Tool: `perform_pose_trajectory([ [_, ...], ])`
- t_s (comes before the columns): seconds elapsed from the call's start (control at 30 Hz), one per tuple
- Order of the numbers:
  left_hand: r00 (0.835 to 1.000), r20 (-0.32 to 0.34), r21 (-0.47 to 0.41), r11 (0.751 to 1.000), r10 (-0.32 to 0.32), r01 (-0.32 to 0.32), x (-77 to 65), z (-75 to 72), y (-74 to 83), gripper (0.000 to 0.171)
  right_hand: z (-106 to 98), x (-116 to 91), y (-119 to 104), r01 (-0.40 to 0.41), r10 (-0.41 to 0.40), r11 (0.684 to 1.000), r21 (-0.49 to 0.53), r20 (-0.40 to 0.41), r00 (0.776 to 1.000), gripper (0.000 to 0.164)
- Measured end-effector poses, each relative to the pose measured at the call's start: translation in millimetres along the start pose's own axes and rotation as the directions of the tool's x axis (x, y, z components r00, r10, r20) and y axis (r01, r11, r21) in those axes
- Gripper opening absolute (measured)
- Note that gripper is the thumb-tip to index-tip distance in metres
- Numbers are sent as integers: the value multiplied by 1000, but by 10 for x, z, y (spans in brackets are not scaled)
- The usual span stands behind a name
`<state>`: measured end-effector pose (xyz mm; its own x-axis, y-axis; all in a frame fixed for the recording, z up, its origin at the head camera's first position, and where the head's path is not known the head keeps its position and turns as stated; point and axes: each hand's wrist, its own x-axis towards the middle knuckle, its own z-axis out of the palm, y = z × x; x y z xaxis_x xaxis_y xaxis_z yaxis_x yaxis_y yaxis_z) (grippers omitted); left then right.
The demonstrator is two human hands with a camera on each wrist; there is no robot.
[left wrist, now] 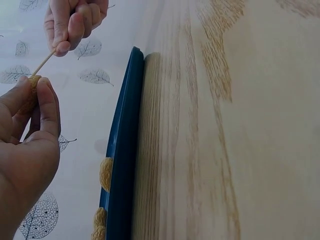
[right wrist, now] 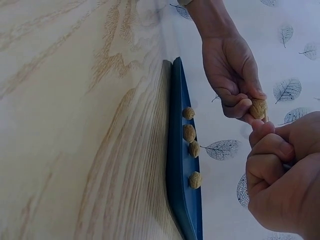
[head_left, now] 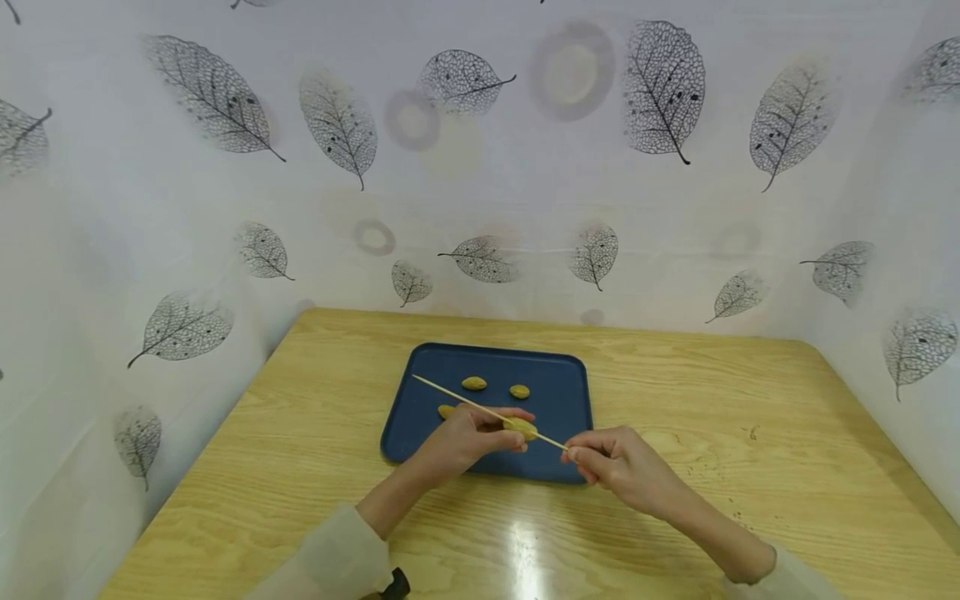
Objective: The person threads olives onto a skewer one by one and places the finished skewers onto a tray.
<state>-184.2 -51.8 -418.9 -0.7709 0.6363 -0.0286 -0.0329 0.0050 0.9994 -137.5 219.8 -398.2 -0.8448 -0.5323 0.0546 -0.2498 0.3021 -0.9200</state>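
Note:
My left hand (head_left: 468, 439) pinches an unshelled peanut (head_left: 521, 428) between thumb and fingers, over the near part of a dark blue tray (head_left: 555, 454). A thin wooden skewer (head_left: 457, 395) shows on both sides of this peanut. Its long part slants to the far left above the tray, across the left fingers. My right hand (head_left: 626, 471) grips the short right end of the skewer with thumb and forefinger, near the tray's right front corner. In the right wrist view, the held peanut (right wrist: 258, 108) is close to the right fingertips, the other fingers curled in.
More peanuts lie on the tray, including one at the back (head_left: 474, 383), one to its right (head_left: 520, 392) and one partly hidden by the left hand (head_left: 446, 412). The tray rests on a wooden table (head_left: 675, 400). Leaf-patterned cloth (head_left: 525, 167) hangs behind and beside it.

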Motion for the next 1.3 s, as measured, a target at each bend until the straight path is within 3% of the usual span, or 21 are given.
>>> perform_pose_trajectory([
  [0.3,1000,-1,8,1000,-10,10,-1,26,7,43,-1,15,-15,18,-18,1000,-1,11,1000,26],
  [0.53,1000,3,-20,999,29,-29,-11,49,-8,42,11,32,-4,39,-39,999,10,16,999,25],
  [0.93,999,2,-25,999,32,-32,-2,66,-20,41,21,46,-64,-40,39,999,31,32,999,27],
  [1.3,1000,14,-25,999,24,-24,-16,74,-2,39,39,71,-91,-41,39,999,36,49,998,29],
])
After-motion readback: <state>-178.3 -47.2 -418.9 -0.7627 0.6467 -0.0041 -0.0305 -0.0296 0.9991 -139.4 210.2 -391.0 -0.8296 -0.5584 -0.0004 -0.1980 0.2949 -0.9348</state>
